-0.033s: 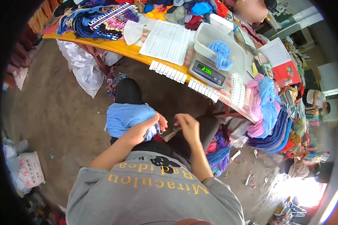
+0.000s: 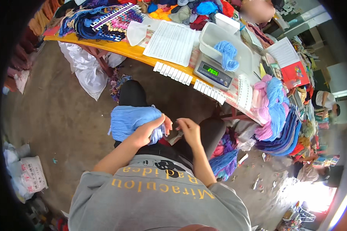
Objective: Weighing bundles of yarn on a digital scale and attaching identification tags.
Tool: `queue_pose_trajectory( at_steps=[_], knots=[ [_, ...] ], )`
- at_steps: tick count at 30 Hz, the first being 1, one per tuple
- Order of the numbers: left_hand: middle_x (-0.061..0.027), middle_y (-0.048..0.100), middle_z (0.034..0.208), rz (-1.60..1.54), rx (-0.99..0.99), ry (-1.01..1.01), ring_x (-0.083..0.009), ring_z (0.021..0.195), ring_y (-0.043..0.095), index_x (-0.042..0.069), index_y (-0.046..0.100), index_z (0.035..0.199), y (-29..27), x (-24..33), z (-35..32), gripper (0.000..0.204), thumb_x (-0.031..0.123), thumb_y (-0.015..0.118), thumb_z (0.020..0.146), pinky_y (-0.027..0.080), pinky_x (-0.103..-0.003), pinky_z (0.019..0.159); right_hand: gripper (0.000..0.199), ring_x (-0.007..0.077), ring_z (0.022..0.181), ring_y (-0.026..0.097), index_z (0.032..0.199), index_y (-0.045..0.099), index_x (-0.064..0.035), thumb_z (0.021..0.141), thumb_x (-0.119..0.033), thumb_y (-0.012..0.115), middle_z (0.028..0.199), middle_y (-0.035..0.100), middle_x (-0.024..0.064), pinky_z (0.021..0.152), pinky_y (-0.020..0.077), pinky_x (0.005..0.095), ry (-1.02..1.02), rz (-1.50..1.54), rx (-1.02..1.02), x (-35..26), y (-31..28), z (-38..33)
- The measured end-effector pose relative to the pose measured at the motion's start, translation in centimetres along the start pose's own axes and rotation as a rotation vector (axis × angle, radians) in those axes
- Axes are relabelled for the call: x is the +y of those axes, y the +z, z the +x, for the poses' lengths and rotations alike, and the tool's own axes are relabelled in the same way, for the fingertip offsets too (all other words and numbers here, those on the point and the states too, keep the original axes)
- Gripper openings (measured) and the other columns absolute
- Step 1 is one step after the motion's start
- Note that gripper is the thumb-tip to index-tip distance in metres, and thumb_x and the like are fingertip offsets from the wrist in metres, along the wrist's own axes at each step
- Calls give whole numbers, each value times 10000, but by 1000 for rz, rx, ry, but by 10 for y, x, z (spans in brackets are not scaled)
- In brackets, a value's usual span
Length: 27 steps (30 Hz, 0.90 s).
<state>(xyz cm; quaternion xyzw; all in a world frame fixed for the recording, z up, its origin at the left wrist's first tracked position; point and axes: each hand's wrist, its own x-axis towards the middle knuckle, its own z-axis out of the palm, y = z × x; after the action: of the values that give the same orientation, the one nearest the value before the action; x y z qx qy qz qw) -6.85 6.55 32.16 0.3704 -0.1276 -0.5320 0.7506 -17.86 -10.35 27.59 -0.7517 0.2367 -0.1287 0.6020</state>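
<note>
A thick bundle of light blue yarn (image 2: 133,122) lies across my left thigh, its loose strands hanging toward the left. My left hand (image 2: 154,129) is closed on the bundle's right end, where some strands stick out past the fingers. Just right of it, with a small gap between, my right hand (image 2: 190,131) is held with thumb and fingertips pinched together. Any thread in that pinch is too fine to make out. On the table, a hank of blue yarn (image 2: 227,56) hangs over the edge of a clear plastic tub (image 2: 210,38) on a digital scale (image 2: 213,73).
The yellow-edged table (image 2: 131,54) runs across ahead, with a printed sheet (image 2: 169,42), white labels (image 2: 172,73) along its edge and several coloured yarn piles. Pink and blue hanks (image 2: 272,107) hang at its right end. A white sack (image 2: 85,69) sits on the floor below.
My right hand has moved slightly left, closer to my left hand. The bundle has shifted a little under my left hand. The scale's displayed reading has changed.
</note>
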Motion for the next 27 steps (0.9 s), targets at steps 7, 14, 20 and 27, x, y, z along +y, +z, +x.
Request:
queue_pose_trajectory(
  at_steps=[7,14,20,27],
  knots=[
    [-16,508,667,-485,276,-317,-101,523,442,36,573,934,-129,-101,74,270,298,590,867,380,-249,531,225,150,639,613,898,646,-5,849,-215,583,749,647,78,591,481,280,166,-277,-176,168,16,6],
    [5,514,642,-249,273,-356,-82,496,420,94,580,899,-142,-107,83,202,294,558,887,365,-209,466,218,172,603,649,859,630,10,845,-188,539,748,659,117,536,518,305,442,80,-29,206,19,23],
    [12,510,665,-73,375,-436,-80,514,412,106,587,904,-148,-103,91,228,331,559,890,355,-227,471,204,164,598,637,847,630,10,822,-157,516,720,648,105,562,510,299,417,58,45,174,13,14],
    [24,497,675,69,340,-514,-87,547,437,122,595,954,-168,-118,123,241,348,581,873,373,-233,508,175,179,605,636,821,641,2,792,-140,543,706,646,114,570,513,309,449,136,203,174,-3,-2]
  ],
)
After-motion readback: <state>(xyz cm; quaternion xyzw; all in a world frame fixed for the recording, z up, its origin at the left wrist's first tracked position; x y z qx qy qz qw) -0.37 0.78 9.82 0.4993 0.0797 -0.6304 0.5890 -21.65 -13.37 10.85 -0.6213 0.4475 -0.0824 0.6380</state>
